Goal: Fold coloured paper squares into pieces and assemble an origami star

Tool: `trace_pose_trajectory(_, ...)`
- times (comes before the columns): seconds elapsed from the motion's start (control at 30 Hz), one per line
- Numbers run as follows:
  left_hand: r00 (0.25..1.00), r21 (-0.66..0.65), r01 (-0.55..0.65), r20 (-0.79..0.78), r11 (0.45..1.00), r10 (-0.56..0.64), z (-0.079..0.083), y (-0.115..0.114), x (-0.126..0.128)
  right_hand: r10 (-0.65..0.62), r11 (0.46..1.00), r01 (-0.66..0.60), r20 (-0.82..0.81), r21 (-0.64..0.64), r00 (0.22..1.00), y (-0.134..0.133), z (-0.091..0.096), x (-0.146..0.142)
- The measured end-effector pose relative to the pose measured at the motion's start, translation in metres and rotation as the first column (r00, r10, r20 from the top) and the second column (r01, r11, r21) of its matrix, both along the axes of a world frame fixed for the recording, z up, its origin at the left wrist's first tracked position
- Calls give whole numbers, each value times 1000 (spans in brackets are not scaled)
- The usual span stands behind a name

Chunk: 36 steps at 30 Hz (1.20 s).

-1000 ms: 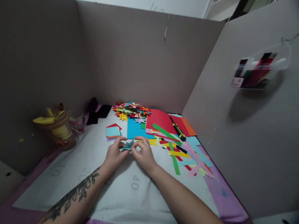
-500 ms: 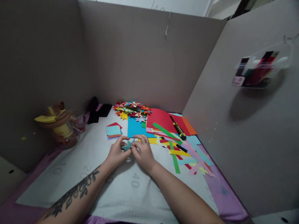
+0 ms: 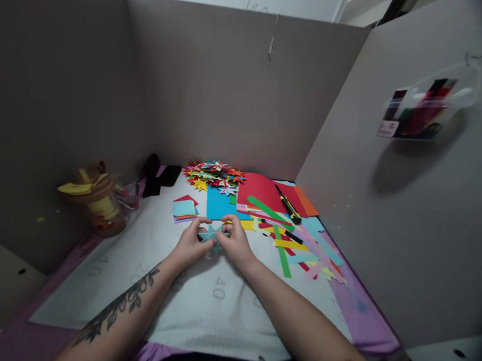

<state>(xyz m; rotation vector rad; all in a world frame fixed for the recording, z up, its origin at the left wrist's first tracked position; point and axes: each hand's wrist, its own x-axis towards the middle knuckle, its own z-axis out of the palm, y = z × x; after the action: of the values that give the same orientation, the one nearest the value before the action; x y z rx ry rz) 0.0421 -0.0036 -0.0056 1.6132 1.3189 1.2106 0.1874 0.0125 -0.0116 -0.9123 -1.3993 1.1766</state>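
Observation:
A light blue folded paper star (image 3: 213, 234) is held between my two hands, over the white sheet (image 3: 127, 283) with printed numbers. My left hand (image 3: 191, 239) pinches the star's left points between thumb and fingers. On the other side, my right hand (image 3: 235, 242) grips the right points, its thumb near the star's middle. Just beyond my left hand lies a small stack of coloured paper squares (image 3: 184, 208), light blue on top. A heap of finished-looking paper stars (image 3: 213, 176) in many colours sits at the back.
Right of my hands are scattered paper strips (image 3: 290, 246). A black and yellow utility knife (image 3: 289, 205) lies on red paper (image 3: 257, 191), beside a blue sheet (image 3: 219, 201). At left stands a brown and yellow container (image 3: 103, 206). Grey partitions (image 3: 232, 99) enclose the table.
The star has turned to face me and now shows its spread points, where before it was seen narrower. My hands have moved slightly apart around it. The view has shifted slightly.

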Motion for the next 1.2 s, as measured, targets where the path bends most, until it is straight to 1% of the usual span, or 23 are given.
trace_pose_trajectory(0.13, 999, -39, -13, 45, 999, 15, -1, 4, 0, 23, 1000, -23, -49, 5, 999, 4, -4, 1)
trace_pose_trajectory(0.23, 989, -72, -52, 138, 996, 62, 1, 6, -1, -11, 1000, 12, -64, 18, 998, 6, -7, 1)
trace_pose_trajectory(0.3, 975, -97, -69, 206, 993, 88, 3, 7, -1, -2, 1000, 2, -57, 2, 998, 6, -6, 0)
trace_pose_trajectory(0.4, 962, -114, -52, 261, 992, 81, 7, 6, -2, 26, 999, -27, -50, -17, 998, 5, -6, -2)
trace_pose_trajectory(0.5, 961, -103, -22, 274, 994, 50, 7, 5, -2, -5, 1000, 6, -82, 18, 997, 6, -6, -1)
trace_pose_trajectory(0.6, 970, -61, -14, 240, 998, 29, 5, 5, -2, -33, 997, 38, -73, 69, 997, 5, -8, 1)
trace_pose_trajectory(0.67, 981, -16, -40, 187, 999, 43, 4, 5, -2, -103, 982, 102, 1, 160, 995, 3, -7, 3)
trace_pose_trajectory(0.7, 986, 10, -60, 157, 998, 57, 4, 5, -2, -154, 961, 139, 49, 237, 987, 1, -6, 5)
trace_pose_trajectory(0.73, 989, 38, -76, 127, 996, 71, 3, 5, -2, -208, 930, 167, 96, 328, 973, -1, -4, 6)
trace_pose_trajectory(0.8, 994, 95, -93, 69, 991, 87, 2, 3, -2, -292, 852, 174, 172, 493, 941, -5, 0, 8)
trace_pose_trajectory(0.83, 995, 123, -94, 40, 988, 89, 2, 3, -3, -313, 824, 160, 201, 543, 928, -7, 2, 9)
trace_pose_trajectory(0.9, 996, 172, -85, -9, 981, 88, 2, 1, -3, -328, 803, 136, 240, 580, 914, -10, 4, 10)
trace_pose_trajectory(0.97, 996, 202, -74, -40, 977, 84, 2, 0, -4, -334, 805, 138, 249, 577, 909, -11, 6, 10)
trace_pose_trajectory(1.07, 995, 216, -70, -56, 974, 83, 2, 0, -4, -335, 802, 144, 237, 579, 912, -10, 4, 10)
trace_pose_trajectory(1.2, 993, 232, -74, -73, 970, 93, 1, 1, -5, -317, 793, 114, 245, 598, 916, -8, 2, 11)
